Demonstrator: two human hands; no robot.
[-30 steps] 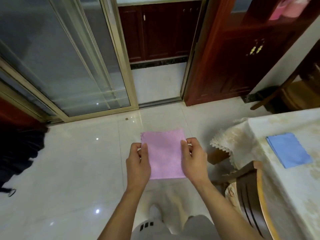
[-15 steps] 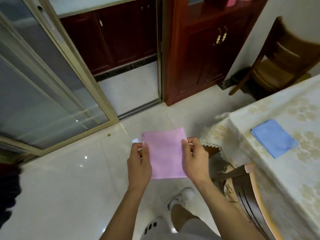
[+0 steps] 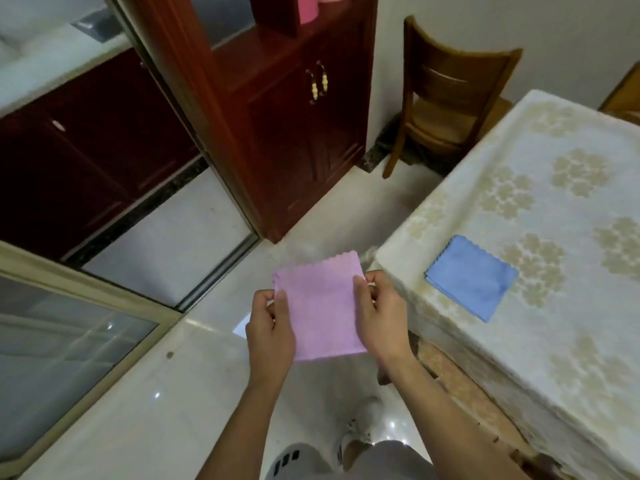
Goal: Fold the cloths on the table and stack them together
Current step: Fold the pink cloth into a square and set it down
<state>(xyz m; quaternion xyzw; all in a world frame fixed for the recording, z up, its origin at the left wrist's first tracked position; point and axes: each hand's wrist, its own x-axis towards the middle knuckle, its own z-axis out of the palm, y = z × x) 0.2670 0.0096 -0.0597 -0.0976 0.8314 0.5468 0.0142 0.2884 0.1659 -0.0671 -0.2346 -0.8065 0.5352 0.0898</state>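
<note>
**Turning back toward the table with the pink cloth in hand**

The person is holding the pink cloth (image 3: 320, 306) up in the air between both hands, over the floor and just short of the table (image 3: 571, 341) corner. The left hand (image 3: 272, 332) is pinching its left edge between thumb and fingers, and the right hand (image 3: 381, 317) is pinching the right edge the same way; the cloth is hanging as a neat, flat rectangle (it looks already folded, though the layers are hard to count from here).

What is changing is the view more than the grip. A second ago the glass sliding door (image 3: 69, 341) was filling most of the scene and the table was only showing at the far right; now the table is swinging well into frame, and the wooden chair (image 3: 450, 98) by the wall is coming into sight. The hands are keeping the same hold on the cloth throughout.

The blue cloth (image 3: 472, 277) is lying folded on the patterned tablecloth, near the table's closer corner and apart from the pink one. So, as a judgement, the folding seems done and the stacking is what is left: the pink cloth is probably heading for the top of the blue one.
</note>
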